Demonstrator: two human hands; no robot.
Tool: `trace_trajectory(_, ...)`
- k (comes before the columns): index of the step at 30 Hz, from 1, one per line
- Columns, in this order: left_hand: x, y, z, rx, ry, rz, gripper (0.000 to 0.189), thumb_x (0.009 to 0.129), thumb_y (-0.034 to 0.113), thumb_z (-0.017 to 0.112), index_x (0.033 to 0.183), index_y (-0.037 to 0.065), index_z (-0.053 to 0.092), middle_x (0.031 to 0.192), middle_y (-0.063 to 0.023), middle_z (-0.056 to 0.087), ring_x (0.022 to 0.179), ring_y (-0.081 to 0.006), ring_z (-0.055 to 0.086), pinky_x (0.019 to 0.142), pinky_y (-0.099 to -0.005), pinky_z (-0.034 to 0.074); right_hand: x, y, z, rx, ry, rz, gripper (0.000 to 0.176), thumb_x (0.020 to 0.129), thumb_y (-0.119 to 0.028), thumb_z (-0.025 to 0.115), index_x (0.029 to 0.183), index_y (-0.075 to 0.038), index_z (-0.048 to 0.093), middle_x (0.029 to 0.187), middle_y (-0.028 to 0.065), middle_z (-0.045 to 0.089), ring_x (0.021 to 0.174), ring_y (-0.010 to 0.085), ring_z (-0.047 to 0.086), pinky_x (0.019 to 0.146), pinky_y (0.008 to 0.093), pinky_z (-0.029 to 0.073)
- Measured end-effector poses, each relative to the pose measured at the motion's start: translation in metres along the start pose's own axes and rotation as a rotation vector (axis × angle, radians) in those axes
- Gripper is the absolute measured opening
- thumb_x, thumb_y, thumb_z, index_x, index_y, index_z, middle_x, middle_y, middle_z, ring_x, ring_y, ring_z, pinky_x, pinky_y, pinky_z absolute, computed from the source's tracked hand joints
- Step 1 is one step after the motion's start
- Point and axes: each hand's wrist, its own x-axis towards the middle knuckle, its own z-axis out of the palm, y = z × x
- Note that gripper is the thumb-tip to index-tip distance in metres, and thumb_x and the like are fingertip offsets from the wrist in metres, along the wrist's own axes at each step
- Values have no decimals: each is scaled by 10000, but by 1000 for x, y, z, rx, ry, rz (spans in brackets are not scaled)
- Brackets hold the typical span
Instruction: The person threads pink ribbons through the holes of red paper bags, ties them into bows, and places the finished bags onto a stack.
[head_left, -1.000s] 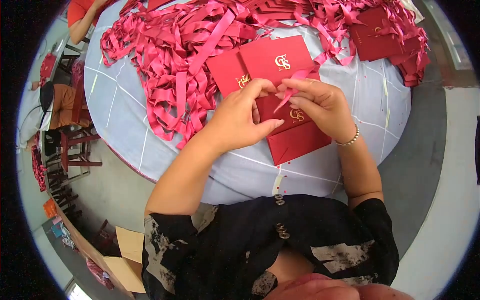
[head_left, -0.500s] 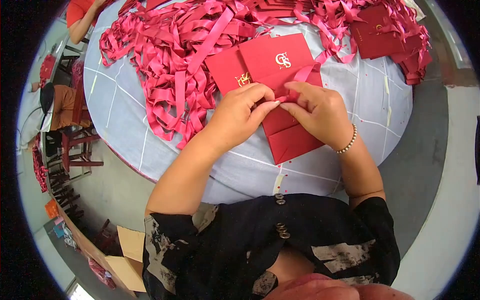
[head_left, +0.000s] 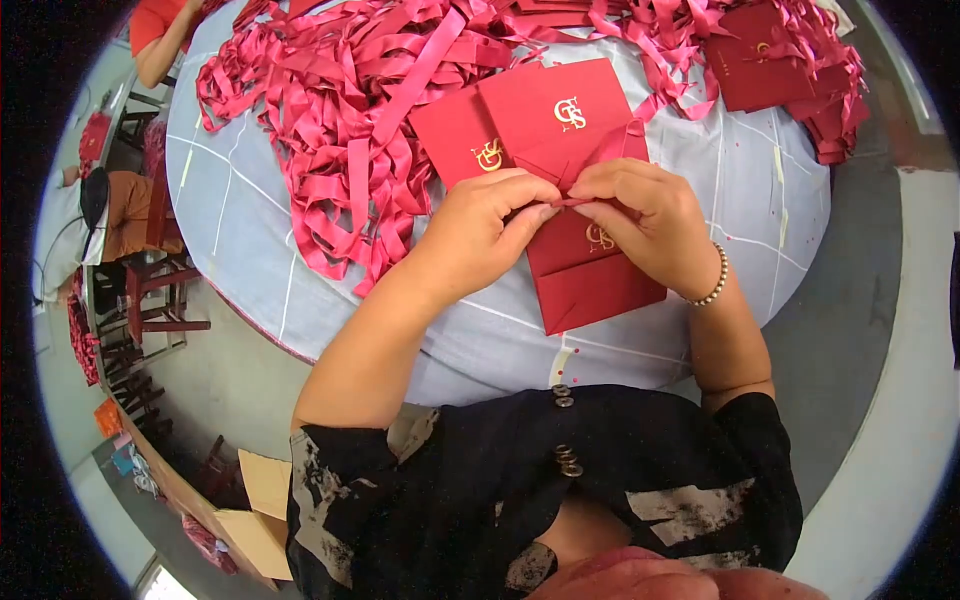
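At the far left edge, another person's arm in a red sleeve rests at the rim of the round table, which is covered with a pale grey-blue cloth. Below it, red chairs stand on the floor, and an open cardboard box lies near the lower left. A large loose ribbon pile of dark pink satin covers the left and upper part of the table. The left hand lies just right of this pile, fingers curled in, with thumb and forefinger pressed together on a short ribbon end. This ribbon end sits at the upper edge of the red paper bag, which lies flat on the cloth at the near side of the table, under both hands; a gold monogram shows on its face. Two further flat bags with the same gold mark lie just behind it, overlapping one another and touching the ribbon pile. The right hand meets the left hand fingertip to fingertip, closed in the same pinch on the ribbon end, its palm over the upper half of the red paper bag. A beaded bracelet circles the right wrist. At the upper right, a stack of bags lies tangled with more ribbon.
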Motion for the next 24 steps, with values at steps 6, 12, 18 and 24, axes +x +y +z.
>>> trace_trajectory(6, 0, 11, -1, -119, 29, -188, 264, 848, 13, 685, 1106, 26, 629, 907, -57, 685, 730, -85, 592, 663, -239, 479, -1, -10, -1, 80, 20, 127, 146, 824, -40, 708, 967, -13, 696, 863, 143, 688, 675, 248, 663, 631, 346, 529)
trace_trajectory(12, -1, 7, -1, -102, 64, -228, 397, 786, 55, 750, 1148, 35, 587, 943, -135, 691, 611, -140, 586, 600, -277, 489, -1, -1, -6, 153, -111, 264, 140, 854, -83, 700, 960, 9, 707, 814, 151, 693, 676, 253, 661, 629, 335, 522)
trace_trajectory(18, -2, 7, -1, -36, 96, -232, 391, 759, 71, 779, 1107, 22, 606, 946, -150, 688, 603, -143, 589, 583, -279, 489, -4, 5, -2, 108, -143, 228, 160, 866, -113, 698, 975, 2, 718, 801, 148, 696, 683, 235, 661, 646, 329, 520)
trace_trajectory(24, -1, 10, -2, -21, 91, -210, 382, 756, 79, 778, 1094, 13, 611, 942, -146, 688, 587, -152, 597, 568, -286, 489, 0, -3, -6, 231, -181, 315, 158, 875, -116, 690, 980, -2, 720, 814, 150, 695, 679, 250, 651, 641, 327, 515)
